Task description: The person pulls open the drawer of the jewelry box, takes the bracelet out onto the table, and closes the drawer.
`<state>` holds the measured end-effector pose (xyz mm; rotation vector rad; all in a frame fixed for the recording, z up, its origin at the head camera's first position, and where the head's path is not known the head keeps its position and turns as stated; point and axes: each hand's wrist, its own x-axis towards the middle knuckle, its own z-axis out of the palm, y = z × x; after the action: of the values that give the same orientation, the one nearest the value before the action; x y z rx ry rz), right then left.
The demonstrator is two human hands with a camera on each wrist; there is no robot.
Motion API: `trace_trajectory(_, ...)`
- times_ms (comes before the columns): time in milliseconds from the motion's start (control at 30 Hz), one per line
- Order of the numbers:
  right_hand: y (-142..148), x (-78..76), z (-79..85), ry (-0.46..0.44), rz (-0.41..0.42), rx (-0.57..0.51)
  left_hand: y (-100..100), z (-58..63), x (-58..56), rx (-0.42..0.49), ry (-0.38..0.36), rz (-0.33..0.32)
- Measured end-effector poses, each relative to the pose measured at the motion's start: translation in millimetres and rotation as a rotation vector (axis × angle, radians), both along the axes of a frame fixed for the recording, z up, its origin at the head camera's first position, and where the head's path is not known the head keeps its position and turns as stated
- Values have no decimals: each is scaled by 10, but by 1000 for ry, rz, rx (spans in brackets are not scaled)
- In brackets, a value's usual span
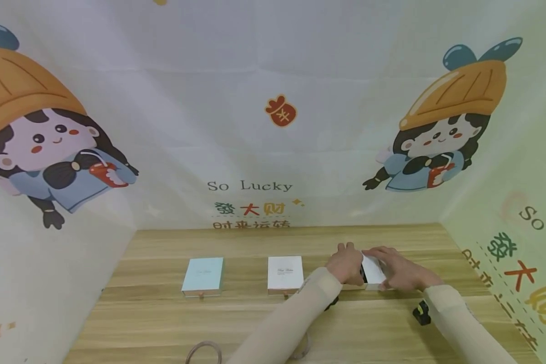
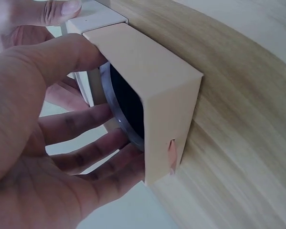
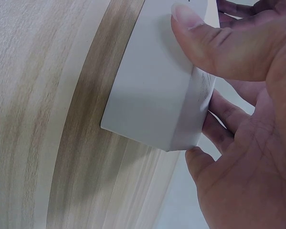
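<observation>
On the right part of the table, a white drawer box (image 1: 374, 271) stands with its pale drawer (image 2: 147, 62) pulled out to the left. My right hand (image 1: 402, 269) grips the white outer sleeve (image 3: 147, 81), thumb along one side and fingers on its printed top. My left hand (image 1: 346, 264) is over the drawer. In the left wrist view, its thumb and curled fingers hold the edges of a greyish round bangle (image 2: 115, 102) at the drawer's dark inside. A small peach ribbon tab (image 2: 172, 156) sticks out of the drawer's front.
A closed light-blue box (image 1: 203, 274) lies at the left and a closed white box (image 1: 284, 272) near the middle. Towards the front edge are a bangle (image 1: 203, 344) and another ring-shaped piece (image 1: 306, 349) partly behind my left sleeve. A printed cloth (image 1: 255, 151) hangs behind the table.
</observation>
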<state>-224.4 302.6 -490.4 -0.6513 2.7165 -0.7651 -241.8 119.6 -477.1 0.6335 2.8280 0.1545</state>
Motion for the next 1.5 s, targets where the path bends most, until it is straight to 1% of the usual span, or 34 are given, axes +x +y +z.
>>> trace_trajectory(133, 5, 0, -9, -4, 3, 2, -4, -10, -13, 38, -16, 12)
trace_trajectory(367, 8, -11, -15, 2, 1, -1, -13, -11, -21, 60, -18, 15)
trace_trajectory(667, 6, -6, 6, 20, 15, 3, -45, 0, -26, 81, 28, -39)
trace_trajectory(867, 10, -3, 7, 22, 24, -5, -90, -37, -30, 79, 70, -83)
trace_trajectory(1000, 9, -2, 8, 16, 24, -15, -111, -51, -31, 75, 84, -99)
trace_trajectory(1133, 2, -1, 9, 10, 20, -18, -119, -32, -31, 83, 86, -115)
trace_trajectory(1267, 0, 0, 10, 4, 19, -21, -132, -3, -24, 65, 88, -130)
trace_trajectory(1400, 2, 2, 9, -1, 21, -29, -170, 23, -17, 57, 69, -131)
trace_trajectory(1500, 3, 0, 4, -1, 20, -32, -216, 42, -11, 77, 46, -133)
